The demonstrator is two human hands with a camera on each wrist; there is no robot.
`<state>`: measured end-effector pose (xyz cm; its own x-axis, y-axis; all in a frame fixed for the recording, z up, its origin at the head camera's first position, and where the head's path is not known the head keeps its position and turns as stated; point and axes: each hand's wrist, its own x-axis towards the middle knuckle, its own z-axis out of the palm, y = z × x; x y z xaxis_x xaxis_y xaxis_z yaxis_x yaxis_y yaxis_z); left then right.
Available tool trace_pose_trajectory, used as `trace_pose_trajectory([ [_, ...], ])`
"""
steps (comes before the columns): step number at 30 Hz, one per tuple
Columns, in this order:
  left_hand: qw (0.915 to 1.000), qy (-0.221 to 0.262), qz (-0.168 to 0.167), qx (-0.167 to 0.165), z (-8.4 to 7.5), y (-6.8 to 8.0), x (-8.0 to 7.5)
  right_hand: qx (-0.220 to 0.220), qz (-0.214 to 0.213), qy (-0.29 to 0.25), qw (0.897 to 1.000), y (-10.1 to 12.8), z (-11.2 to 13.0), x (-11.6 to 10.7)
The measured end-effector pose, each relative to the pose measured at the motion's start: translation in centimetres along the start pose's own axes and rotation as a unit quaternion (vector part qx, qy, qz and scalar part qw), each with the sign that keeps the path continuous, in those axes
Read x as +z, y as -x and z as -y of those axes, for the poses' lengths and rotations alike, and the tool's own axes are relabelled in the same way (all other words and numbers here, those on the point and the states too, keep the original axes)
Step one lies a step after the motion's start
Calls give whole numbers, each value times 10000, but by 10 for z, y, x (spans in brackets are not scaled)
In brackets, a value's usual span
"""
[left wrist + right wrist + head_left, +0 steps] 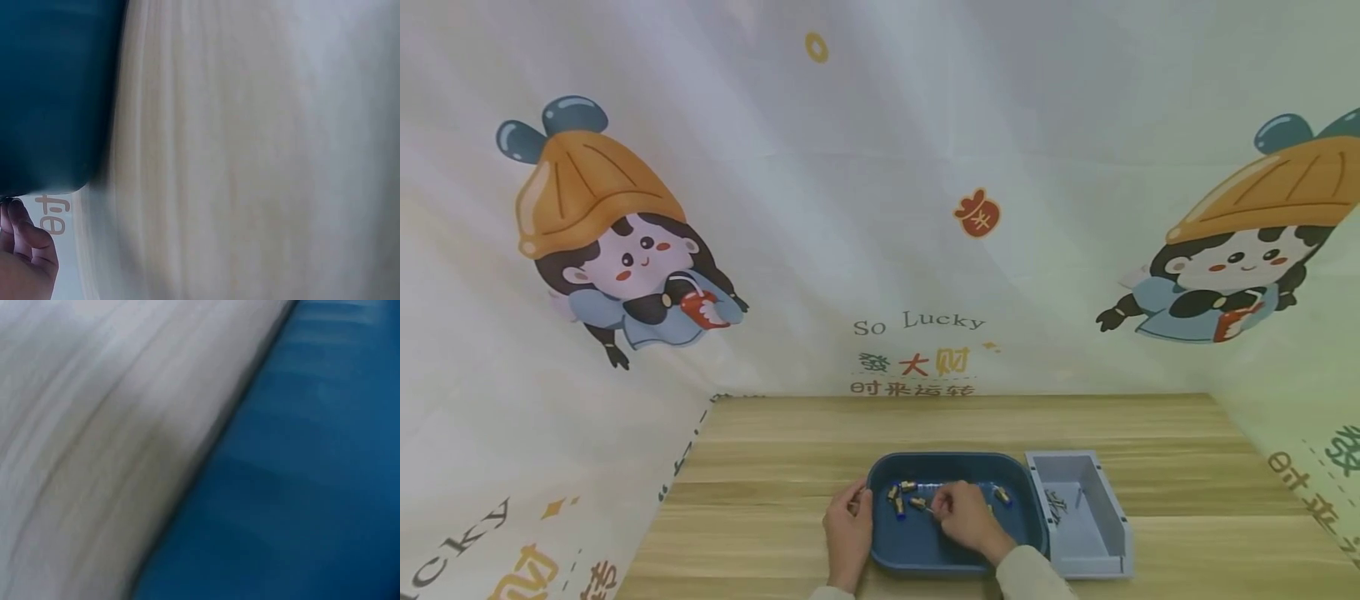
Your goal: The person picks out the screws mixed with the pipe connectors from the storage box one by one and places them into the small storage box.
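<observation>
My left hand (847, 529) grips the blue tray's (917, 554) nine o'clock rim; my right hand (964, 518), curled, seems to pinch a small brass fitting (919, 503) at its centre. A loose pinch could drop it among the other fittings (898, 497).

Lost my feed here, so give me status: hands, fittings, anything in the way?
Left hand on the blue tray rim. Right hand in the tray, seemingly pinching a small fitting. Loose fittings around it. Grey bin beside the tray, nothing blocking.

Bright, even light; both wrist views blurred.
</observation>
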<state>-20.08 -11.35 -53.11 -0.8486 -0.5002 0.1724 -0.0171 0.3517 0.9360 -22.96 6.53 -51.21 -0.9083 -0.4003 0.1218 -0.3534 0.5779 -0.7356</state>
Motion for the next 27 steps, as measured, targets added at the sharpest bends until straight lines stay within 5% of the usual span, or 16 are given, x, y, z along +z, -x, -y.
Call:
trace_pose_trajectory([
  [12, 9999, -62, -23, 149, 1, -1, 1, -68, -208, 113, 9997, 5, -2, -23],
  [27, 9999, -18, -8, 151, 0, -1, 0, 598, -594, 129, 9964, 15, -6, -58],
])
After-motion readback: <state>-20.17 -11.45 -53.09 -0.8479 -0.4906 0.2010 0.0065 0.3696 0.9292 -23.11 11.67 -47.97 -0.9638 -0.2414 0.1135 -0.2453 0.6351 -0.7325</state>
